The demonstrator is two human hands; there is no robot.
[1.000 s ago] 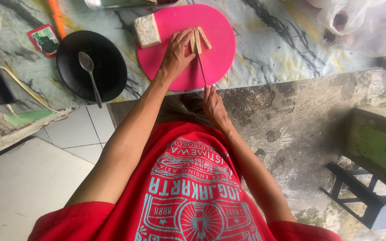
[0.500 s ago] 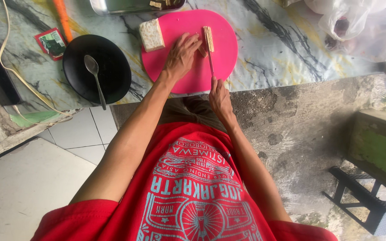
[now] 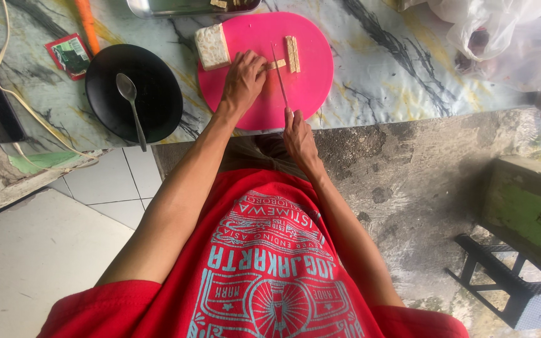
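Note:
A round pink cutting board (image 3: 311,87) lies on the marbled counter. My left hand (image 3: 243,80) presses down on a pale slice (image 3: 276,64) on the board. My right hand (image 3: 298,134) grips a knife (image 3: 279,72) by its handle, and the blade lies across that slice. A cut strip (image 3: 292,53) lies just right of the blade. A larger pale block (image 3: 211,46) sits at the board's far left edge, beside my left hand.
A black plate (image 3: 158,94) with a metal spoon (image 3: 131,106) sits left of the board. A metal tray (image 3: 183,6), an orange carrot (image 3: 86,24), a small red-green packet (image 3: 69,56), a cord (image 3: 4,69) and plastic bags (image 3: 502,37) ring the counter. A black stool (image 3: 515,294) stands lower right.
My left hand slid left off the stacked strips onto a single slice. The knife moved left with it and now lies across that slice, leaving one strip apart on the right.

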